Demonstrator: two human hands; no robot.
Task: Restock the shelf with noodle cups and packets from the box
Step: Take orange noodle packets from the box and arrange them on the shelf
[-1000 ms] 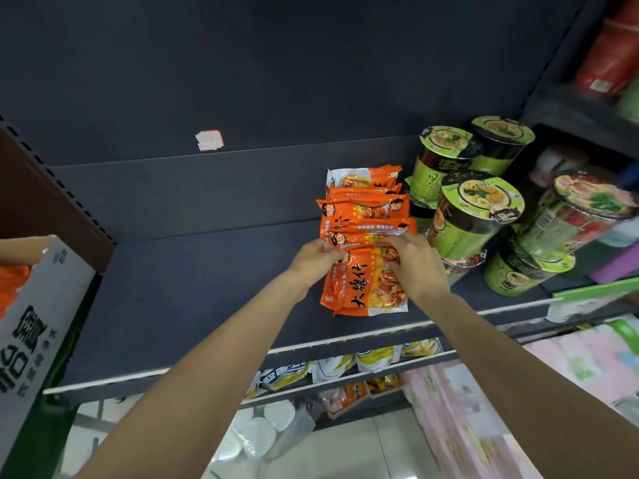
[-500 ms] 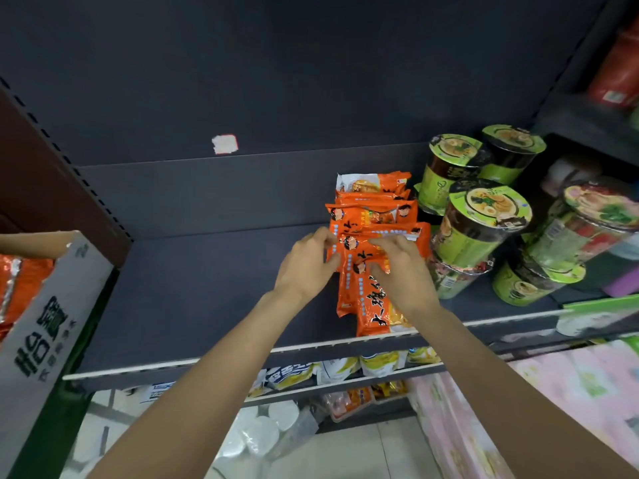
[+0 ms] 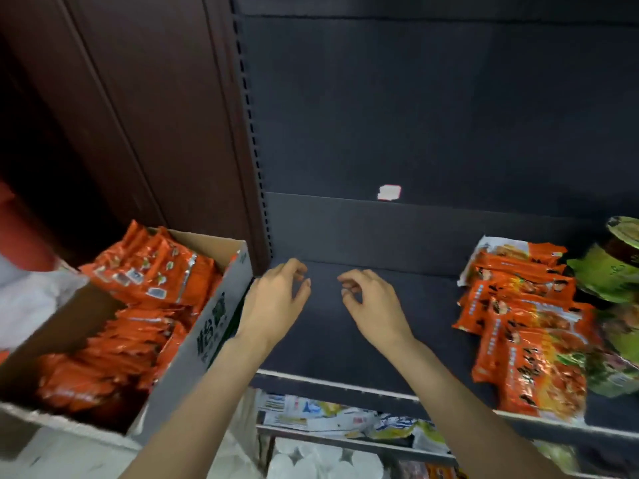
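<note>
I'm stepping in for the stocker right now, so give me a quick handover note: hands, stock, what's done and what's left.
Left hand: empty, fingers loosely curled, over the bare shelf.
Right hand: empty too, beside it.
Done: a row of orange noodle packets lies on the shelf's right side, next to the green noodle cups.
Left: the box to the left holds many more orange packets; the shelf's left and middle are unfilled.

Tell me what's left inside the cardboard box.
The cardboard box still holds many orange noodle packets, piled to the rim at the back and lower in front. Whatever lies beneath them, and the box floor, is covered.
</note>
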